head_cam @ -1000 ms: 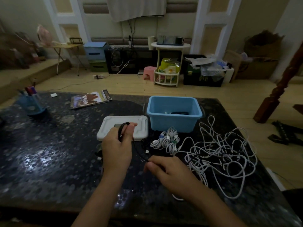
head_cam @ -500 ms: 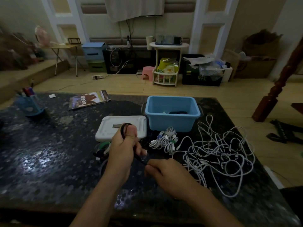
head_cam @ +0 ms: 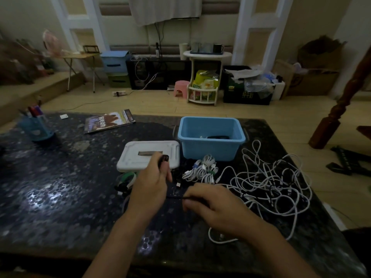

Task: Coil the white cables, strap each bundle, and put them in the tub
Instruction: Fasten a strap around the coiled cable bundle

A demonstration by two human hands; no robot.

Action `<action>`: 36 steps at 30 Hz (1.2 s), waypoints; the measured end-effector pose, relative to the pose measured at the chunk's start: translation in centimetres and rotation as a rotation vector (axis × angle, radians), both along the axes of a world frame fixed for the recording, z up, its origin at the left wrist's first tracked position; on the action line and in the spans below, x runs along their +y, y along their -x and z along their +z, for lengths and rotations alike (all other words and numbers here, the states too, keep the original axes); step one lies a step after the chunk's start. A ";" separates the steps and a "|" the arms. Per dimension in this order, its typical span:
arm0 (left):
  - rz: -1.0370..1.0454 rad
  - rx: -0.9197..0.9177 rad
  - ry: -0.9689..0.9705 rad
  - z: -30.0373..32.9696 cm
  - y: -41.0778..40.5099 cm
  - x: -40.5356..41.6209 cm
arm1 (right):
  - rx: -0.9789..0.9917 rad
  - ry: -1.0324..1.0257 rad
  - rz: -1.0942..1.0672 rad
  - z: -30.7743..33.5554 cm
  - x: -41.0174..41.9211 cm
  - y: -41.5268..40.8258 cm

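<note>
Now the black cable (head_cam: 174,197) runs taut and level between both hands, mid-frame — a sec ago it sagged in a slack loop, so another wrap looks about to go round the coil. Left hand (head_cam: 149,187) is curled round the dark coil, whose top loop (head_cam: 163,158) pokes out above the thumb; right hand (head_cam: 212,205) pinches the strand, fingers bent tight. White cables (head_cam: 269,183) lie tangled at right-centre, a few strapped bundles (head_cam: 202,170) just below the blue tub (head_cam: 210,145), white lid (head_cam: 148,155) beside it — most coiling is prob. undone.
</note>
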State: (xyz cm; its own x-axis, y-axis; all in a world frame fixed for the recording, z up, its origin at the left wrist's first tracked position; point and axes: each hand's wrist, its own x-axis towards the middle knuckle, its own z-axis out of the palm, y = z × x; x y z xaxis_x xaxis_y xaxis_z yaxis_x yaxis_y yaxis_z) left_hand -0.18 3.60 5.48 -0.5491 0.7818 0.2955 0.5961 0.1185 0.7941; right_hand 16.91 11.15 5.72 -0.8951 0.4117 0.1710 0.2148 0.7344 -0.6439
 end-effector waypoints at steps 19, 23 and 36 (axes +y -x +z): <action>-0.345 -0.278 0.137 -0.9 -2.7 0.9 | 0.432 0.265 -0.182 2.7 1.5 -0.3; -0.387 -0.057 0.242 -1.1 -3.0 0.7 | 0.439 0.267 -0.185 2.5 1.9 -0.1; -0.525 -0.411 0.099 0.3 -5.2 0.4 | 0.417 -0.060 -0.626 -0.2 2.7 -0.7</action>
State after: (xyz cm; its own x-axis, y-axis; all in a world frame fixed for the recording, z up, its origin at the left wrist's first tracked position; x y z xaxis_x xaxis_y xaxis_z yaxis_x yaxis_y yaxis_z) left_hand 4.98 3.95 5.81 -0.1416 0.9883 0.0570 0.2462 -0.0206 0.9690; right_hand 17.63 13.86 5.52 -0.3532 0.8014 0.4827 0.3504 0.5917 -0.7261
